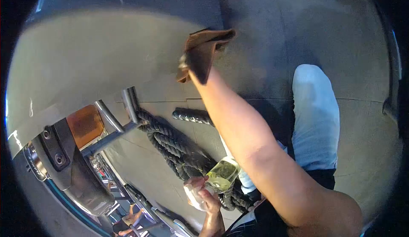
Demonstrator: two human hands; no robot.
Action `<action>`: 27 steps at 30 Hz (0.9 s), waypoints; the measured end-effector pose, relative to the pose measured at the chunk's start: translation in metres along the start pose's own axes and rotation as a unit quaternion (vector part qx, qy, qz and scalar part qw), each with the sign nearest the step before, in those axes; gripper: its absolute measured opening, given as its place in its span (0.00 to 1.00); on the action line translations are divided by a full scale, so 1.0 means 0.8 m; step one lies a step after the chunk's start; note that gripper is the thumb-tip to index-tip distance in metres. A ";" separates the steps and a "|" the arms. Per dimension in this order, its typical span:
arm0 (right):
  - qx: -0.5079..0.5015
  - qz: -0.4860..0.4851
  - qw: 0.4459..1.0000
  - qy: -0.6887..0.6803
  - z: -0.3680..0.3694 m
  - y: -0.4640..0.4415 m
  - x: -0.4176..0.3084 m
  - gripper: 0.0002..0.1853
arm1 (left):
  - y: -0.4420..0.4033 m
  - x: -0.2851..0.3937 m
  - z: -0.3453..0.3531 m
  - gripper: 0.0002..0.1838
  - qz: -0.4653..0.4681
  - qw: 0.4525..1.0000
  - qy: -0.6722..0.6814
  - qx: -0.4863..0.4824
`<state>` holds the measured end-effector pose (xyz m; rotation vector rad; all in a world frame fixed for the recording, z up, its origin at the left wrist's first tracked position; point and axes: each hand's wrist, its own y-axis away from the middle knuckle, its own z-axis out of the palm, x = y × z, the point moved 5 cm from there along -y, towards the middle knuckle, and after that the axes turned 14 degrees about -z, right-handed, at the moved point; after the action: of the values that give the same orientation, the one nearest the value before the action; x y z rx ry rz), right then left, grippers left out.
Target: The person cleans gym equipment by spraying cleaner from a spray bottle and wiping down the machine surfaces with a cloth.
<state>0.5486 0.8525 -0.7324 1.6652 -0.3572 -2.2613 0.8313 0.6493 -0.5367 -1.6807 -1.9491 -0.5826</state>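
Observation:
My right hand is at the end of my outstretched right arm, mostly hidden by the brown cloth it holds. The cloth is folded and bunched, beside a large smooth curved panel. Lower down, my left hand is closed around the upper end of a clear bottle with yellow-green liquid in it. The bottle lies tilted near my body, and a whitish blurred part shows at the hand. Some of its fingers are smeared.
Thick black braided rope lies heaped on the grey floor tiles. Metal frame tubes and a dark bolted machine part stand at left. My jeans-covered leg is at right. Another person appears small at lower left.

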 end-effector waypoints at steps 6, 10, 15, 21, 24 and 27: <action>-0.113 -0.178 0.974 0.080 0.020 0.123 -0.064 0.44 | -0.020 0.000 0.012 0.24 -0.036 0.998 0.053 -0.005; -0.123 -0.230 0.962 0.076 0.029 0.124 -0.075 0.45 | -0.016 -0.011 0.007 0.23 -0.037 0.998 0.041 0.034; -0.081 -0.198 0.974 0.076 0.025 0.086 -0.036 0.47 | -0.021 -0.010 0.018 0.21 -0.080 0.996 0.027 0.040; -0.054 -0.219 0.970 0.086 0.027 0.093 -0.043 0.50 | -0.021 -0.040 0.016 0.21 -0.044 0.999 0.018 -0.013; -0.076 -0.295 0.947 0.099 0.042 0.135 -0.071 0.49 | -0.027 -0.037 0.007 0.22 -0.078 0.997 0.013 0.006; -0.142 -0.445 0.882 0.056 0.067 0.173 -0.145 0.38 | -0.031 -0.044 0.007 0.23 -0.046 0.997 0.058 0.009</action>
<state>0.5430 0.7709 -0.5627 2.0182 0.9213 -2.5665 0.8105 0.6222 -0.5629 -1.5180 -1.9516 -0.6794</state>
